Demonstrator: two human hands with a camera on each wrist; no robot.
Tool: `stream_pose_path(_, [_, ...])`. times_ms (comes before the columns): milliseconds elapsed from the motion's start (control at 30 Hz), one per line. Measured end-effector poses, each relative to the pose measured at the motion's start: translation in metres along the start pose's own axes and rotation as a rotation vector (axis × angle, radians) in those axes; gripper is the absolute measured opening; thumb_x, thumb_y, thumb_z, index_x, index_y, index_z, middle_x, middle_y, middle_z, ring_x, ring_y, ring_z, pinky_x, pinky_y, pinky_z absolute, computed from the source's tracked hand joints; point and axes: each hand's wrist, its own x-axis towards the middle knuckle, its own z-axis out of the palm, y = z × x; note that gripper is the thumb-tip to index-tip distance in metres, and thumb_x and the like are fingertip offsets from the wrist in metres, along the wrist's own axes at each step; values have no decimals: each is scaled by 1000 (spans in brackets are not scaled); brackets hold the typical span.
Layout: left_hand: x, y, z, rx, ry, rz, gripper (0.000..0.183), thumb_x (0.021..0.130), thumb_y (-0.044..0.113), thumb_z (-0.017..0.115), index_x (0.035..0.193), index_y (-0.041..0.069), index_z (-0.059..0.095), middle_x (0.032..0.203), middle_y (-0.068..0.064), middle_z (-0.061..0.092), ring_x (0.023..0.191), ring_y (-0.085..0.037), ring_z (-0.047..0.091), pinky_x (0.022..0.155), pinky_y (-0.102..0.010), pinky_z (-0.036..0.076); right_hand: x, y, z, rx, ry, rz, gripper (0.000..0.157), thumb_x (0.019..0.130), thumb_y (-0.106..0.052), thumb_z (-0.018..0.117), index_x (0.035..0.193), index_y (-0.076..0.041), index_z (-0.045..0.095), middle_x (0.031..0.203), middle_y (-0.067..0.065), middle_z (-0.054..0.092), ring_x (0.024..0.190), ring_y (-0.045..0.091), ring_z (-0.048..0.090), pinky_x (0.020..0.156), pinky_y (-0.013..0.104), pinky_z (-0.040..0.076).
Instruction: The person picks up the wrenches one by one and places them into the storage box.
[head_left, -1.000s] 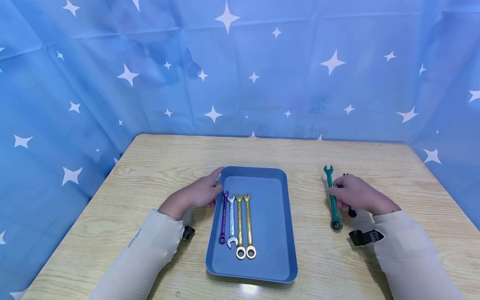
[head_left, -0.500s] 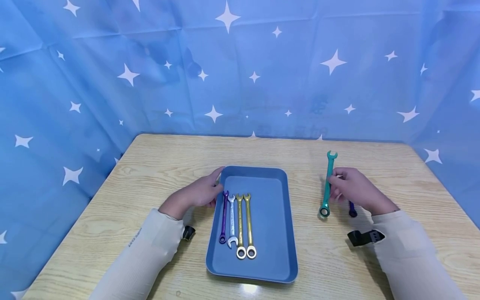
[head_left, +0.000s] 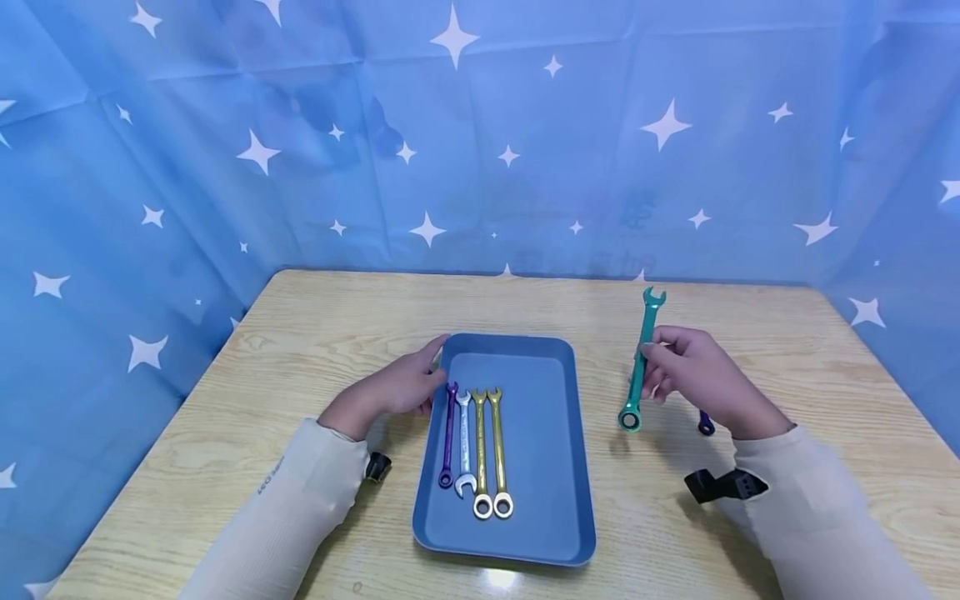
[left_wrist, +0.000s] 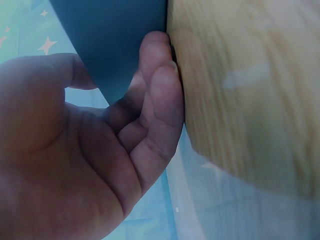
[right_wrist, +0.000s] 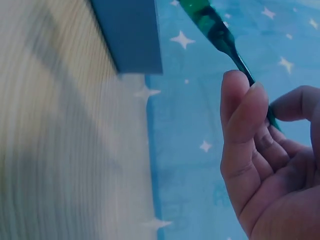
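My right hand (head_left: 693, 371) pinches a green combination wrench (head_left: 642, 360) by its shank, raised over the table to the right of the tray, its open end pointing away and its ring end down toward me. In the right wrist view, thumb and fingertips meet on the wrench (right_wrist: 221, 39). At the left wall of the blue tray (head_left: 536, 546), my left hand (head_left: 401, 383) grips the upper corner, thumb on the rim; the left wrist view has fingers (left_wrist: 165, 95) curled against the wall. Inside lie a purple wrench (head_left: 448, 437), a silver wrench (head_left: 464, 442) and two gold wrenches (head_left: 481, 450).
Another dark purple wrench (head_left: 706, 423) lies on the wooden table (head_left: 337, 308) below my right hand, mostly hidden by it. Behind the table hangs a blue curtain (head_left: 465, 117) with white stars.
My right hand has lifted the green wrench off the table and carried it left toward the tray, uncovering the end of the dark purple wrench. My left hand and the tray have stayed put.
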Motion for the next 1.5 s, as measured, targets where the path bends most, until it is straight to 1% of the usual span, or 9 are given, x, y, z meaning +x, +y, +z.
stream_pose_path(100, [0,1,1,6,-2,-7,67,106,24,38,163,22,3,65,-13,63,59,-23,63,56,-35,51,-2,-5,4,-6,11,-6,35,108,-27,43,97,5,54,80,15,67,74,33,70,64,40,59])
stream_pose_path(267, [-1,0,1,9,2,-5,67,106,24,38,163,22,3,64,-13,62,58,-24,62,55,-35,51,-5,-11,11,19,23,-22,36,108,-28,44,98,5,55,81,15,67,74,31,70,65,40,60])
stream_pose_path(467, [0,0,2,2,5,-5,67,106,23,38,163,23,2,63,-13,61,57,-24,62,55,-36,51,-7,-17,20,71,1,-25,33,107,-26,46,99,5,54,81,16,67,74,35,70,66,42,60])
stream_pose_path(633, [1,-1,3,-8,-3,0,67,106,23,38,163,22,2,62,-12,60,58,-24,62,55,-36,51,-10,-19,29,91,-21,-23,29,107,-22,47,100,5,56,80,16,67,73,34,70,66,41,60])
stream_pose_path(833, [0,-1,3,0,0,-6,67,106,24,38,163,22,2,62,-11,60,58,-24,62,55,-35,51,-11,-22,39,135,-55,-58,26,106,-19,49,104,7,56,80,16,66,71,33,69,63,41,60])
stream_pose_path(1000, [0,0,2,9,6,-8,67,106,25,38,163,23,2,62,-11,60,58,-24,63,53,-35,50,-11,-24,46,160,-80,-57,26,105,-20,52,102,5,56,81,17,67,71,36,69,65,44,60])
stream_pose_path(1233, [-1,0,1,7,5,-2,67,107,24,38,163,23,3,59,-10,58,56,-25,61,53,-36,50,-12,-25,55,157,-115,-54,28,103,-23,56,94,3,53,86,19,70,75,42,70,66,44,60])
stream_pose_path(1367, [-2,0,1,10,7,-1,66,107,24,37,163,23,3,57,-9,56,54,-25,60,53,-36,50,-13,-27,61,165,-143,-54,27,102,-23,58,100,4,56,88,19,69,76,35,72,68,45,61])
stream_pose_path(1500, [-1,-1,1,12,6,-2,66,107,25,37,163,23,3,57,-8,55,54,-24,59,52,-36,50,-13,-26,68,175,-175,-59,28,101,-22,59,105,6,59,90,20,69,80,31,73,69,42,61])
